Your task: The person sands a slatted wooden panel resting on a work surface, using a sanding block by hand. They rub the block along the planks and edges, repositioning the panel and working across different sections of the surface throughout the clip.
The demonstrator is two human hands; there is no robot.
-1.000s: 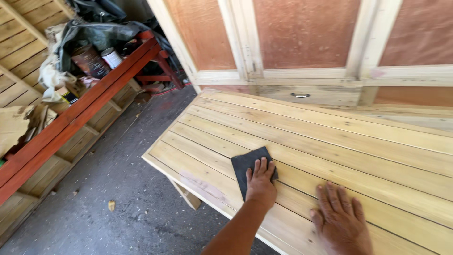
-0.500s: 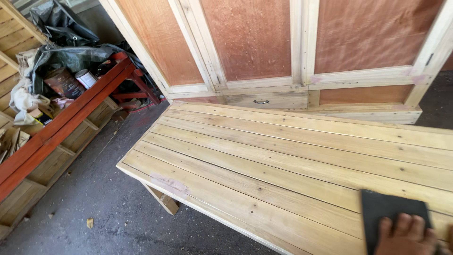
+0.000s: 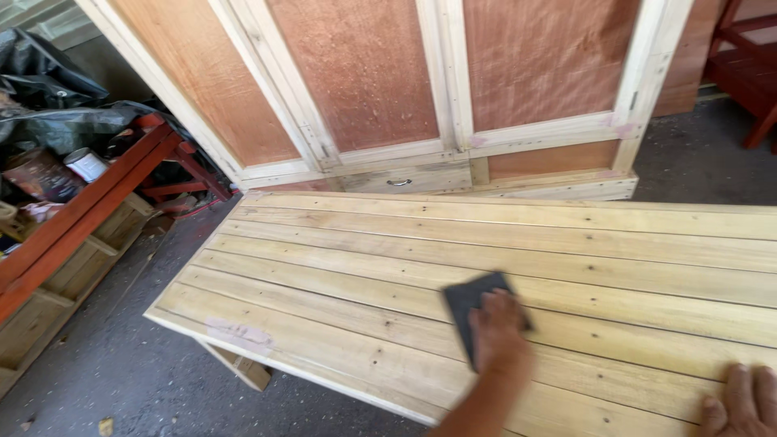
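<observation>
While the camera looks down: a slatted wooden desk [image 3: 340, 267] of pale planks fills the lower view.
Sanding sheet: the dark sanding sheet [image 3: 473, 301] lies flat on the middle planks, nearer the desk's near edge than its far one, well in from the left end.
Left hand: the left hand [image 3: 498, 332] lies palm-down on the sheet's near half, fingers pressing it onto the wood; the sheet's far corner and left edge stick out beyond the fingertips.
Left grip: flat and pressing, not curled round the sheet; it pins the sheet rather than pinching it.
Right hand: the right hand [image 3: 740, 405] rests on the planks at the desk's near edge, well apart from the sheet.
Right grip: fingers seem spread on bare wood, holding nothing that shows.
Cut off: most of the right hand is lost at the frame's lower right corner; the desk's right end runs out of view.
Hidden: the sheet's near part lies under the left hand.
Hard to make out: the left hand is blurred, its fingers not separable.
Behind the far edge: a plywood panel [image 3: 356, 73] framed in pale timber.
Left of the desk: a red wooden frame [image 3: 77, 218].
</observation>
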